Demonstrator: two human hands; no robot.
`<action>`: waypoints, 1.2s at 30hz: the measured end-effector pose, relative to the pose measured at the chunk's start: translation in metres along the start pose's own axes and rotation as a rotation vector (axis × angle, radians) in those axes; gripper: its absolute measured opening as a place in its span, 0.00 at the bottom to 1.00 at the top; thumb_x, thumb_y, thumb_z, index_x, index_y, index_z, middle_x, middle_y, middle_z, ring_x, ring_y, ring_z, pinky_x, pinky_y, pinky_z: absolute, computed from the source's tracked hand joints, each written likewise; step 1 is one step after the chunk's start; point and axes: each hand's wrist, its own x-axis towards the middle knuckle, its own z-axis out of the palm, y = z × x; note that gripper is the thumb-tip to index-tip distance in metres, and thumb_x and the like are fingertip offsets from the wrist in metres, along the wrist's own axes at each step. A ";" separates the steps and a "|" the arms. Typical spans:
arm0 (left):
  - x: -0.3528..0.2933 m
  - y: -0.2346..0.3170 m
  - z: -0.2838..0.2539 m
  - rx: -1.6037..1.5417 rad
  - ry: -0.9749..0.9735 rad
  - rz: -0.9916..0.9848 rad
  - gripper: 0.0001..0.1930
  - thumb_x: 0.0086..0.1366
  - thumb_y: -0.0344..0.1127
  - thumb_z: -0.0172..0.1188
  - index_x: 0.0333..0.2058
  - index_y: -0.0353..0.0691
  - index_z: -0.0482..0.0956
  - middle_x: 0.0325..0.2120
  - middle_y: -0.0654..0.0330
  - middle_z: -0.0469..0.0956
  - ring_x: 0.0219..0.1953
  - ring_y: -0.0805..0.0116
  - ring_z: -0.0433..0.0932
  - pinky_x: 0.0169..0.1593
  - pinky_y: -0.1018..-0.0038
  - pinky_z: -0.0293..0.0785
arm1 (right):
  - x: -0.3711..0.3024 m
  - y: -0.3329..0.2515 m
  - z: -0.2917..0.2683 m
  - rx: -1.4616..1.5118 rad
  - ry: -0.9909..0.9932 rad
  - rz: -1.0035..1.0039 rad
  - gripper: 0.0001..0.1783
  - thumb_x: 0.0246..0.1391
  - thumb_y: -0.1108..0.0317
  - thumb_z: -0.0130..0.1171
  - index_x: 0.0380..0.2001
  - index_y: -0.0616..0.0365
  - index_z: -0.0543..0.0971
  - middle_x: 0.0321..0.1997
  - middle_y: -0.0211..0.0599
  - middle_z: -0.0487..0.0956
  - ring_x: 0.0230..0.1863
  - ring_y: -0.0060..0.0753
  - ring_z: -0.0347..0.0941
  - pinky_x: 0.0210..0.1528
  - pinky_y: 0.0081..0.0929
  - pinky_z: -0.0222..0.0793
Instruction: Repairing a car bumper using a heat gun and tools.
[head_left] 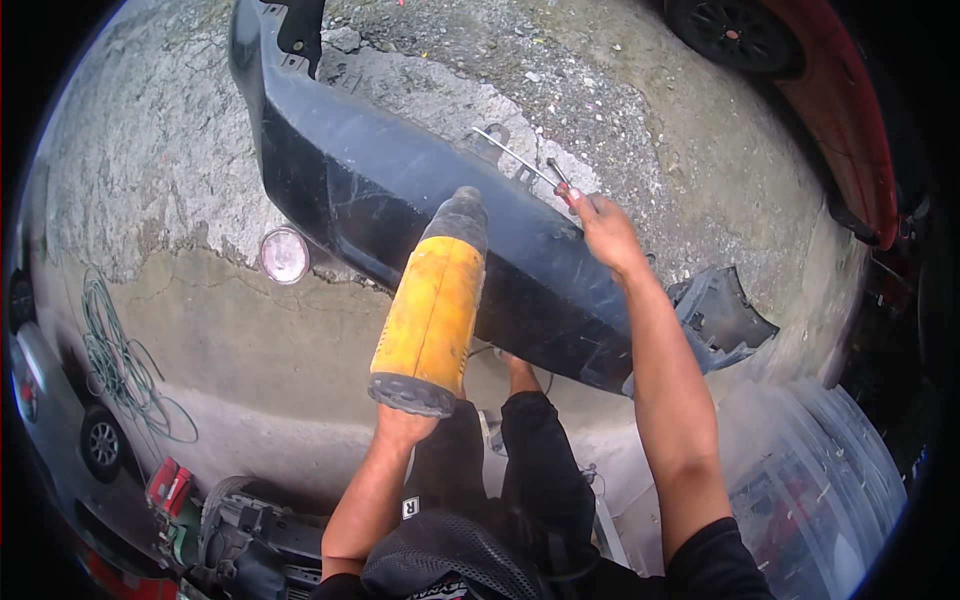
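Observation:
A yellow heat gun (428, 300) with a dark grey nozzle is in my left hand (405, 427). Its body hides most of those fingers, and the nozzle points away from me over a long black car bumper (350, 170). My right hand (610, 238) is closed around a screwdriver (518, 157) with a red handle, just above the bumper's far edge. The screwdriver's thin shaft reaches up and to the left. A second, short dark tool (556, 168) sticks out beside it; its kind is unclear. The bumper lies slantwise from upper left to lower right.
A round whitish lid or dish (285, 255) lies on the concrete, left of the bumper. Farther left is a coiled green hose (115, 350). A grey car (60, 420) stands at left, a red car (830, 100) at upper right. Clear plastic sheets (815, 480) are at lower right.

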 end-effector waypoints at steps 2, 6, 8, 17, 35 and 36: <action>0.000 0.001 -0.001 0.027 -0.014 -0.004 0.23 0.52 0.37 0.63 0.49 0.40 0.77 0.47 0.53 0.76 0.51 0.49 0.73 0.54 0.58 0.68 | 0.001 -0.004 -0.003 -0.021 -0.059 0.031 0.33 0.61 0.40 0.48 0.40 0.66 0.79 0.35 0.47 0.78 0.39 0.37 0.72 0.45 0.34 0.65; -0.001 -0.006 0.004 0.180 -0.029 0.068 0.22 0.54 0.38 0.61 0.49 0.40 0.77 0.48 0.53 0.76 0.51 0.50 0.73 0.54 0.57 0.68 | 0.004 0.001 -0.003 -0.001 -0.064 0.047 0.34 0.62 0.39 0.48 0.40 0.66 0.78 0.34 0.46 0.78 0.38 0.36 0.71 0.44 0.34 0.65; 0.003 -0.002 0.002 0.199 -0.037 0.066 0.22 0.54 0.38 0.60 0.49 0.41 0.77 0.48 0.53 0.76 0.52 0.51 0.73 0.54 0.57 0.68 | 0.002 -0.002 -0.004 -0.015 -0.090 0.081 0.37 0.59 0.37 0.48 0.40 0.67 0.78 0.36 0.55 0.79 0.42 0.47 0.75 0.46 0.38 0.66; 0.023 0.003 0.006 0.174 -0.016 0.040 0.15 0.53 0.37 0.60 0.40 0.41 0.80 0.40 0.56 0.80 0.44 0.56 0.77 0.49 0.61 0.71 | 0.003 0.003 -0.011 -0.013 -0.080 0.033 0.36 0.60 0.38 0.48 0.38 0.68 0.78 0.33 0.53 0.78 0.39 0.47 0.75 0.44 0.39 0.67; 0.046 0.016 0.012 -0.093 0.137 -0.141 0.11 0.51 0.29 0.63 0.36 0.35 0.79 0.32 0.55 0.82 0.35 0.63 0.82 0.41 0.71 0.76 | -0.004 0.000 -0.023 -0.076 -0.060 0.036 0.36 0.59 0.38 0.48 0.39 0.68 0.79 0.34 0.54 0.79 0.40 0.48 0.76 0.44 0.40 0.67; 0.047 0.015 0.011 0.014 0.121 -0.085 0.11 0.51 0.30 0.63 0.35 0.35 0.80 0.32 0.55 0.82 0.35 0.63 0.82 0.41 0.71 0.76 | -0.003 0.001 -0.023 -0.076 -0.061 0.036 0.36 0.59 0.38 0.48 0.39 0.68 0.79 0.34 0.54 0.79 0.40 0.48 0.76 0.44 0.40 0.67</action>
